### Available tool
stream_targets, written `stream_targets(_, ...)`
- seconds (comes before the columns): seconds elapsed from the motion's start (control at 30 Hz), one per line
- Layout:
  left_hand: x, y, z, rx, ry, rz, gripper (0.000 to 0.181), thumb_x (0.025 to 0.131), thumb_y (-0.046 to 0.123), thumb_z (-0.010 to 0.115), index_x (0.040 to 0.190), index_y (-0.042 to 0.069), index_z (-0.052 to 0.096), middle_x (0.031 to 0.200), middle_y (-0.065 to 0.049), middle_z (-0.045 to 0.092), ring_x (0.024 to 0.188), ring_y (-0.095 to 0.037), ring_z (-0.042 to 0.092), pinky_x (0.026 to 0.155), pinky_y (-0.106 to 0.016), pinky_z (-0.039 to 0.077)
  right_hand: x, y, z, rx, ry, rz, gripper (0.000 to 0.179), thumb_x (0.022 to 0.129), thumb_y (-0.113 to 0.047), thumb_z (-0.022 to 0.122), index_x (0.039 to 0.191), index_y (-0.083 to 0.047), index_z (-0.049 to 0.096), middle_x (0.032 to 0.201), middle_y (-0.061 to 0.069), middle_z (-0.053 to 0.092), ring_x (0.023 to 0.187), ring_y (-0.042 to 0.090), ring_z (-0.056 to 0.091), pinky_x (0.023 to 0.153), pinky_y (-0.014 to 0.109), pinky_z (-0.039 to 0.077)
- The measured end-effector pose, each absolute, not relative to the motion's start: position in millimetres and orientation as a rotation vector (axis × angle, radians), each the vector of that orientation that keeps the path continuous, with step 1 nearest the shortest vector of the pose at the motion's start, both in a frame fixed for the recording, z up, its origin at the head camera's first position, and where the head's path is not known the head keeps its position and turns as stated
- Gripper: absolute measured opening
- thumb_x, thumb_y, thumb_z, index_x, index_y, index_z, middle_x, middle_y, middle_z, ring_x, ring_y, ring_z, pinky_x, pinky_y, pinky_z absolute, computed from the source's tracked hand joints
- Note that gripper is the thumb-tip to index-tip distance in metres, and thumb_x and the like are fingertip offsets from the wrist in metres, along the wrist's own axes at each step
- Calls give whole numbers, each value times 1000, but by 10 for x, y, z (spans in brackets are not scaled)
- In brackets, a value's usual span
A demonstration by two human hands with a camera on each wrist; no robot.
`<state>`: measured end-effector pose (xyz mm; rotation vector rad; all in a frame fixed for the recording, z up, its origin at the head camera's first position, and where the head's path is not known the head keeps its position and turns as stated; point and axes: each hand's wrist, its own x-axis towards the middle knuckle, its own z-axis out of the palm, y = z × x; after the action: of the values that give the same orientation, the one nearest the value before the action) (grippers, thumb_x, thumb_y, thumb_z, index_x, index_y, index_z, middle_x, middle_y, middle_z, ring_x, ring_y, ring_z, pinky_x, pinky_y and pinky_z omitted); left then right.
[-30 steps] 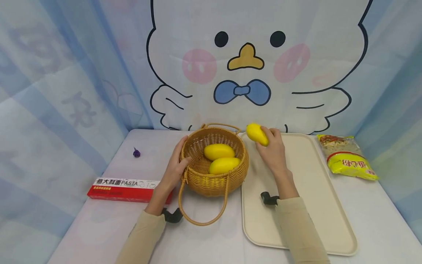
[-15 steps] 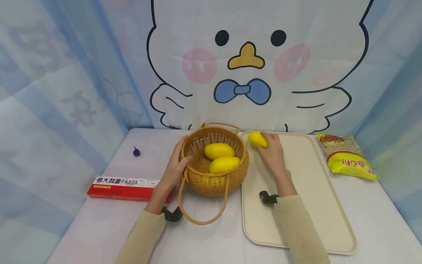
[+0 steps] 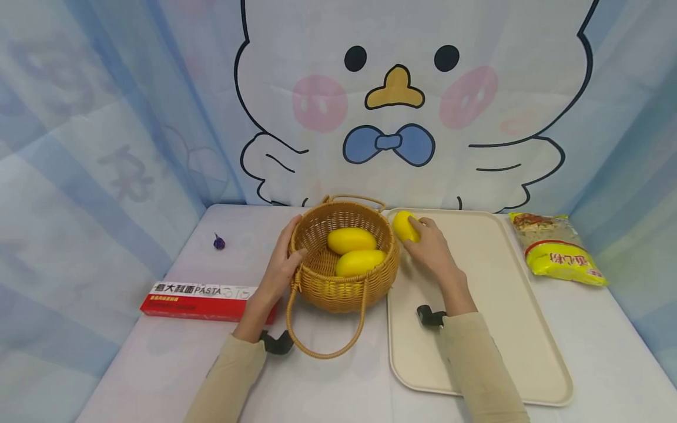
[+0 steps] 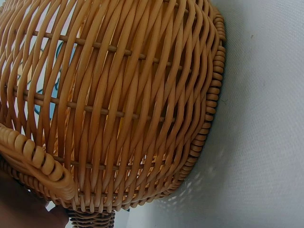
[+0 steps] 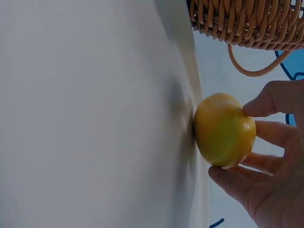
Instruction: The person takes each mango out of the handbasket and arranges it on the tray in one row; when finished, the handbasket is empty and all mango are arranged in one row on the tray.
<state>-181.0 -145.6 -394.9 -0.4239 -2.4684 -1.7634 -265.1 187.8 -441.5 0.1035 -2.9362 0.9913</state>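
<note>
My left hand [image 3: 278, 264] grips the left side of a round wicker basket [image 3: 338, 296], thumb over its rim. Two yellow mangoes [image 3: 351, 241] lie inside the basket. In the left wrist view the basket's woven wall [image 4: 128, 95] fills most of the picture, and just a dark bit of the hand shows at the lower left. My right hand [image 3: 433, 249] holds another mango [image 3: 405, 227] at the far left corner of a beige tray [image 3: 502, 329]. In the right wrist view, thumb and fingertips pinch this mango [image 5: 221, 130], its side right at the tray surface.
A red and white pasta box [image 3: 195, 302] lies left of the basket, partly behind the left forearm. Farther back is a small purple object [image 3: 219, 242]. A yellow noodle bag [image 3: 557, 251] lies right of the tray. One basket handle [image 3: 328, 355] hangs toward the front.
My right hand has lowered the mango from above the tray's far edge to its far left corner and turned it more upright. The left hand and basket stay put.
</note>
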Motion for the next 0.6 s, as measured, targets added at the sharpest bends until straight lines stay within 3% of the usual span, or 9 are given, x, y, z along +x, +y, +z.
stream_targets(0.6, -1812, -1466, -3954, -425, -2463, -1767, 70, 95, 13, 44, 160, 15, 18, 166, -7, 17, 153, -29, 21, 123, -52, 22, -2624, 1903, -4425, 114, -2918, 982, 66, 94, -29, 59, 153, -9, 38, 156, 23, 32, 138, 43, 40, 114, 60, 35)
